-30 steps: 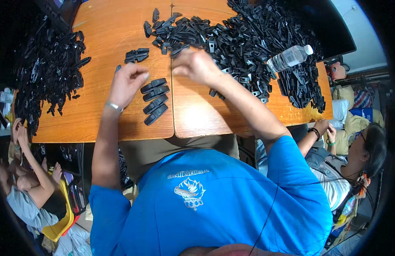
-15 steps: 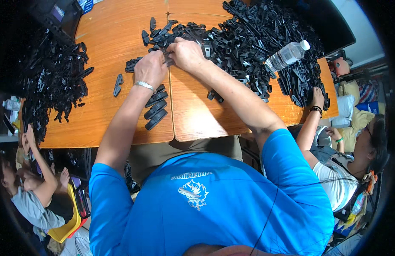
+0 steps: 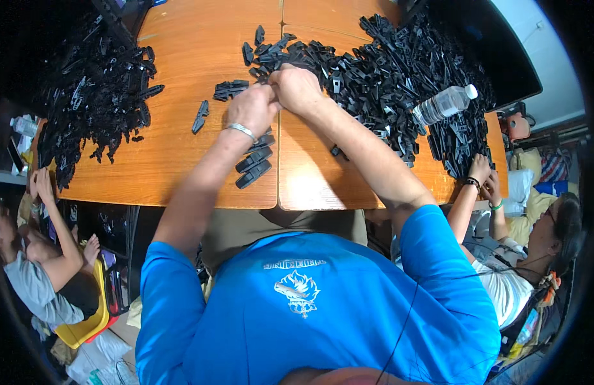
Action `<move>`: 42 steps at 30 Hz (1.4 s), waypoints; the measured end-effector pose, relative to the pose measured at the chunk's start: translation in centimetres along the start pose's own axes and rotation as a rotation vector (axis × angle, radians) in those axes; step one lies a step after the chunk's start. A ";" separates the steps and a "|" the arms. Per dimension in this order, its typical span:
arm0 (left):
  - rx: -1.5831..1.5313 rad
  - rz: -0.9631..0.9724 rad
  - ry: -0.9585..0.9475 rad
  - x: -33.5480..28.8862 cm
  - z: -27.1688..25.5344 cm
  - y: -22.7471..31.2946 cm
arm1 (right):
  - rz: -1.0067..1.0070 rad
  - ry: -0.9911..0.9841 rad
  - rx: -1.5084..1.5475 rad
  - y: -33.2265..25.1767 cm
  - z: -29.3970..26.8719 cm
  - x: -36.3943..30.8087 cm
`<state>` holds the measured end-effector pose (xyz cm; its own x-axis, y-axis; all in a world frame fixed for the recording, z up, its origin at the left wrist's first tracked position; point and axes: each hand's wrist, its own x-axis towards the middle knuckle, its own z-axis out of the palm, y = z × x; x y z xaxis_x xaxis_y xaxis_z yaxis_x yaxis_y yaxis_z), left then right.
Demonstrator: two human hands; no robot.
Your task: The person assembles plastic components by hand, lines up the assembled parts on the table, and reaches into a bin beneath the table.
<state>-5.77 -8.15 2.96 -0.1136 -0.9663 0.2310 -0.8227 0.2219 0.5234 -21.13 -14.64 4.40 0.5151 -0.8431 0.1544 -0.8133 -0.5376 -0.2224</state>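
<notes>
Above the tabletop, my left hand point(image 3: 253, 106) and my right hand point(image 3: 298, 88) meet with their fingers pinched together. Whatever they hold between them is hidden by the fingers. Just in front of my left forearm lies a short row of black plastic pieces point(image 3: 253, 168), partly covered by the wrist. A small group of slim black parts point(image 3: 230, 89) rests left of my left hand, and one single black part point(image 3: 200, 117) lies farther left. Beyond my right hand spreads a big heap of black plastic parts point(image 3: 374, 80).
A clear plastic bottle point(image 3: 444, 104) lies on the heap at the right. Another dark pile point(image 3: 94, 96) covers the left of the wooden table point(image 3: 181, 173). One person point(image 3: 46, 269) sits at the left; another person's hands point(image 3: 482, 172) are at the table's right edge.
The view has shifted, so the table and piles appear farther right. My hands stay together, fingers closed. The person on the right now has both hands together by the table edge.
</notes>
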 end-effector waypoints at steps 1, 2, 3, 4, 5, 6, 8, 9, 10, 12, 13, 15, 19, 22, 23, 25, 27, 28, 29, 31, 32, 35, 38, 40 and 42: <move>0.001 0.000 0.000 0.0 0.4 0.2 | 0.000 0.001 0.001 0.1 -0.3 -0.1; -0.001 -0.019 0.001 0.1 0.8 0.2 | 0.022 -0.022 -0.002 0.3 -0.6 -0.3; -0.003 -0.038 0.000 0.2 1.1 0.2 | 0.046 -0.045 -0.005 0.6 -0.9 -0.5; -0.019 -0.091 -0.037 0.2 0.8 0.7 | 0.050 -0.068 -0.008 1.1 -1.4 -0.9; -0.020 -0.087 -0.042 0.2 0.8 0.8 | 0.056 -0.068 -0.007 1.6 -1.7 -1.7; 0.018 -0.070 -0.038 0.1 0.7 0.6 | 0.059 -0.057 0.033 2.1 -2.0 -2.7; 0.032 -0.013 0.009 -0.1 0.6 0.1 | 0.122 -0.176 0.146 2.9 -3.2 -3.7; 0.032 -0.012 0.003 -0.2 0.6 -0.1 | 0.127 -0.177 0.149 3.1 -3.0 -4.3; 0.009 -0.011 0.043 0.0 0.7 -0.3 | 0.141 -0.183 0.260 3.3 -2.7 -5.0; -0.015 0.000 0.099 0.0 1.0 -0.6 | 0.209 -0.172 0.410 3.0 -1.6 -6.0; -0.015 0.002 0.096 0.0 1.2 -0.9 | 0.216 -0.107 0.443 2.4 -1.3 -6.6; -0.167 -0.052 0.074 0.0 1.5 -1.3 | 0.206 0.005 0.425 1.9 -0.5 -7.1; -0.678 -0.242 -0.075 0.0 0.6 -1.7 | 0.103 0.103 0.322 1.5 0.3 -7.4; -0.898 -0.380 -0.087 -0.3 0.3 -1.8 | -0.001 0.260 0.268 0.3 0.8 -7.8; -0.935 -0.412 -0.079 -0.5 0.3 -2.1 | -0.005 0.258 0.268 -0.2 0.8 -7.8; -1.031 -0.392 -0.078 -0.6 0.0 -2.9 | -0.052 0.313 0.259 -1.2 0.7 -7.9; -1.126 -0.372 -0.077 -0.9 -0.3 -3.5 | -0.045 0.283 0.268 -1.8 0.6 -7.9; -1.118 -0.346 -0.040 -1.1 -0.7 -3.4 | -0.030 0.283 0.310 -1.7 0.7 -7.8; -1.108 -0.320 -0.001 -1.2 -1.1 -3.3 | -0.017 0.282 0.352 -1.6 0.9 -7.6; -1.098 -0.303 0.051 -1.7 -1.5 -3.7 | -0.008 0.278 0.372 -1.2 1.0 -7.3; -0.966 -0.206 0.139 -2.0 -1.8 -4.2 | 0.001 0.274 0.391 -1.2 1.1 -7.0; -0.459 -0.002 0.279 -3.6 -4.2 -3.2 | -0.012 0.290 0.296 -0.6 0.9 -5.8; -0.007 0.342 0.338 -4.7 -5.2 -4.0 | -0.006 0.273 0.250 -1.8 1.1 -4.0; -0.004 0.359 0.186 -5.1 -5.0 -3.9 | -0.022 0.218 0.186 -1.7 1.5 -3.1; -0.012 0.359 0.093 -4.7 -4.4 -4.2 | -0.032 0.155 0.135 -0.9 2.0 -2.3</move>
<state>0.64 -3.98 3.28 -0.3422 -0.8105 0.4753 -0.7329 0.5468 0.4048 -21.00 -12.21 2.28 0.4843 -0.8192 0.3072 -0.7480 -0.5698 -0.3403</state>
